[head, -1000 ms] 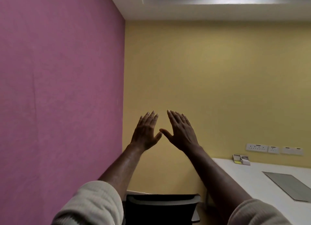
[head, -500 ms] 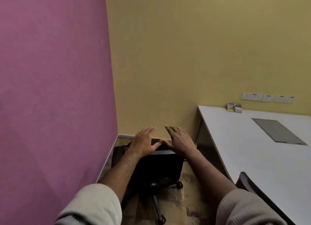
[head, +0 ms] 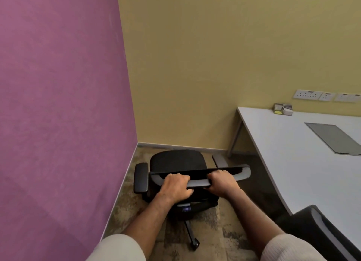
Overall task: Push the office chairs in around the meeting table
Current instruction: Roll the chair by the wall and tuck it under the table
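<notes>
A black office chair [head: 176,161] stands in the corner between the pink wall and the yellow wall, its seat facing away from me. Both hands hold the top rail of its backrest: my left hand [head: 174,186] grips the left part, my right hand [head: 221,182] grips the middle. The white meeting table [head: 293,153] stretches along the right, apart from this chair. A second dark chair's backrest [head: 322,229] shows at the bottom right, against the table's near edge.
The pink wall [head: 58,104] runs close on the left and the yellow wall [head: 205,65] closes the far side. Wall sockets [head: 307,94], a small holder with notes [head: 283,109] and a grey floor-box lid [head: 334,137] sit by or on the table. Patterned carpet covers the floor.
My view tilted down from the wall to the chair. Both hands came down from mid-air, flat on the backrest's top half a second ago, and now curl round its rail.
</notes>
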Demonstrator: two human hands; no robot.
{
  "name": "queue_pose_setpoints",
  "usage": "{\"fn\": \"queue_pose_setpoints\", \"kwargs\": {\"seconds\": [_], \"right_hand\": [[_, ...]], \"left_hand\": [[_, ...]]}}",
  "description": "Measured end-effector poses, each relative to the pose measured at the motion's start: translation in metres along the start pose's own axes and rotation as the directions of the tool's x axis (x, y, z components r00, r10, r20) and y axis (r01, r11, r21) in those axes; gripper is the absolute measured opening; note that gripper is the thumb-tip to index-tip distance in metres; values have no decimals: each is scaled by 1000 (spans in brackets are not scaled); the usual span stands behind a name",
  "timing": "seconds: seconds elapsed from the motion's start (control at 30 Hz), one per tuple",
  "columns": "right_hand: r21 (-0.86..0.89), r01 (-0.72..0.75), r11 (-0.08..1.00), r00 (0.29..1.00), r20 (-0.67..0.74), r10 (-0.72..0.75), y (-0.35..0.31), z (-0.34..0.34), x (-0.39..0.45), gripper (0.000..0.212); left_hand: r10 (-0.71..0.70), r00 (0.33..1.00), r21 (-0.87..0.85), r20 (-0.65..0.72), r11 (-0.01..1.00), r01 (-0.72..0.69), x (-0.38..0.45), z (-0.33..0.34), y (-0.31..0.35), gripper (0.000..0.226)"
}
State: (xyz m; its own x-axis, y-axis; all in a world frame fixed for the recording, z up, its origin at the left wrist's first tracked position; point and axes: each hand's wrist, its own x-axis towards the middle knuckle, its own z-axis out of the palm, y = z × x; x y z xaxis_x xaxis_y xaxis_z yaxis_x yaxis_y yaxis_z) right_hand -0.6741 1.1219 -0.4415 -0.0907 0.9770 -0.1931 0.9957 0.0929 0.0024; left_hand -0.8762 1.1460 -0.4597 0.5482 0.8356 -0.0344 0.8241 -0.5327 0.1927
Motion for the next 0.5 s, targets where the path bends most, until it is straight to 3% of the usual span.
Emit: {"fn": "queue_pose_setpoints", "kwargs": {"seconds": [0.13, 0.5], "right_hand": [[-18, -67, 998, 996, 62, 68, 5, 4, 9, 19], [101, -246, 964, 966, -51, 252, -46, 12, 42, 12]], "left_hand": [[48, 999, 107, 20, 993, -50, 17, 10, -2, 30], [238, 963, 209, 122, 943, -260, 67, -14, -79, 20]]}}
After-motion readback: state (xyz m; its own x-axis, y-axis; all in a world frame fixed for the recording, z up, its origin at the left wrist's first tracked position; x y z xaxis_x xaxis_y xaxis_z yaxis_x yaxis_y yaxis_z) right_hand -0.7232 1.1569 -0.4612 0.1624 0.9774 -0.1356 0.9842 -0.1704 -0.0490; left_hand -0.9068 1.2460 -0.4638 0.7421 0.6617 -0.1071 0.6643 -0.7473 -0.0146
